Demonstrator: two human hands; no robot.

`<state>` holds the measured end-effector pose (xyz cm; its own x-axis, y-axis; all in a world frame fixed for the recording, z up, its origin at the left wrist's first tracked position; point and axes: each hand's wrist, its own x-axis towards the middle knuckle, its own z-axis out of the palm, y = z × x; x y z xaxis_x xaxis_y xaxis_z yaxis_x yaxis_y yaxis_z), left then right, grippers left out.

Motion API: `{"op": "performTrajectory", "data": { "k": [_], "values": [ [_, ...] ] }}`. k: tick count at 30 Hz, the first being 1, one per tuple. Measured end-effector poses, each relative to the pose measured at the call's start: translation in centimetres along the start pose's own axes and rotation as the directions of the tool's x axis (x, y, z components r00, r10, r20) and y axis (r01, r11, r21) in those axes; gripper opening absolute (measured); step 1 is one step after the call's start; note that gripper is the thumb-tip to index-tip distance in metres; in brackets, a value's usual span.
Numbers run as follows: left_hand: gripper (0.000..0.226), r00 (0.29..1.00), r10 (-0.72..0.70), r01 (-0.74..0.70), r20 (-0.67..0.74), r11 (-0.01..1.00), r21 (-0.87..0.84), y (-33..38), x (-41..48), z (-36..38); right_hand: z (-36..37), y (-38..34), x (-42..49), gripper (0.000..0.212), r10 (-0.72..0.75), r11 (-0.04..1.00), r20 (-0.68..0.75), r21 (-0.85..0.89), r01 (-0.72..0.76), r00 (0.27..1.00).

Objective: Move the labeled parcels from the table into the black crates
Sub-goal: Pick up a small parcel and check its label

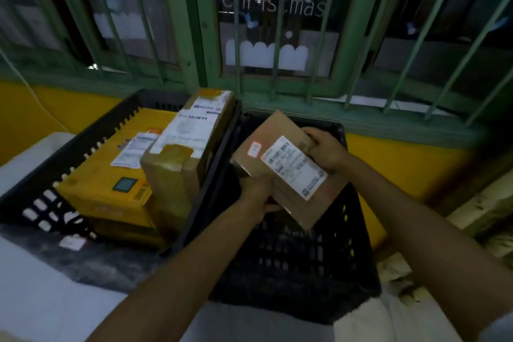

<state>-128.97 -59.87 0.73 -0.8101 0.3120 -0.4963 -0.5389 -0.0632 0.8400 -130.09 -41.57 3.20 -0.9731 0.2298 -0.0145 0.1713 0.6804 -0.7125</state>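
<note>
Right crate (305,258): black plastic, lattice walls, open top.
Left crate (91,136): black, slotted walls, just beside the right crate's left wall.
Flat brown parcel (286,189): white barcode label and small red-edged sticker facing up; tilted, held above the right crate's opening.
Yellow parcel (105,175): lies flat in the left crate; white label, green sticker on top.
Tall brown carton (183,158): taped, white labels, slanted along the right crate's left wall, inside the left crate.
</note>
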Motion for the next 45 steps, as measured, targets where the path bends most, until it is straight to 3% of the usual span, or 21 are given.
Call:
{"op": "performTrajectory", "data": {
  "k": [6,11,14,18,26,31,34,37,41,45],
  "values": [
    [0.026,0.977,-0.208,0.214,0.05,0.95,-0.226,-1.7,5.6,2.8,2.1,0.6,7.1,0.047,-0.001,0.939,0.154,-0.34,0.054,0.988],
    [0.024,0.959,-0.283,0.273,0.021,0.898,-0.346,-2.6,10.2,5.4,4.2,3.2,10.5,0.055,-0.021,0.854,0.126,-0.513,0.083,0.992],
    [0.027,0.956,-0.293,0.279,-0.004,0.912,-0.3,-2.8,12.6,6.2,5.1,7.2,10.1,0.061,0.125,0.815,0.192,-0.579,0.009,0.973],
    [0.027,0.944,-0.328,0.303,-0.035,0.903,-0.305,-4.1,14.8,7.2,7.7,11.8,8.4,0.065,0.304,0.832,0.233,-0.538,-0.138,0.924],
    [0.022,0.947,-0.321,0.317,0.006,0.934,-0.165,-3.7,15.2,5.5,9.2,13.0,9.0,0.066,0.305,0.86,0.233,-0.484,-0.161,0.923],
    [0.021,0.917,-0.379,0.335,0.126,0.901,0.275,-3.4,11.9,3.1,6.8,9.2,9.0,0.064,0.334,0.787,0.187,-0.595,-0.164,0.924],
    [0.018,0.989,-0.069,0.022,0.13,0.944,0.33,-1.9,10.7,2.7,5.1,6.7,6.4,0.036,0.213,0.91,-0.012,-0.363,-0.203,0.977],
    [0.016,0.98,0.139,-0.183,0.145,0.915,0.359,0.6,9.1,3.6,3.0,5.1,2.3,0.032,0.212,0.977,-0.271,0.023,-0.214,0.939],
    [0.018,0.925,0.178,-0.26,0.336,0.94,0.22,2.3,5.6,7.9,-0.2,4.0,-4.8,0.024,0.368,0.902,-0.499,0.396,-0.171,0.785],
    [0.021,0.804,0.138,-0.301,0.579,0.934,0.195,0.5,0.0,13.5,-2.4,4.3,-15.0,0.031,0.593,0.74,-0.528,0.656,-0.152,0.608]
  ]
}}
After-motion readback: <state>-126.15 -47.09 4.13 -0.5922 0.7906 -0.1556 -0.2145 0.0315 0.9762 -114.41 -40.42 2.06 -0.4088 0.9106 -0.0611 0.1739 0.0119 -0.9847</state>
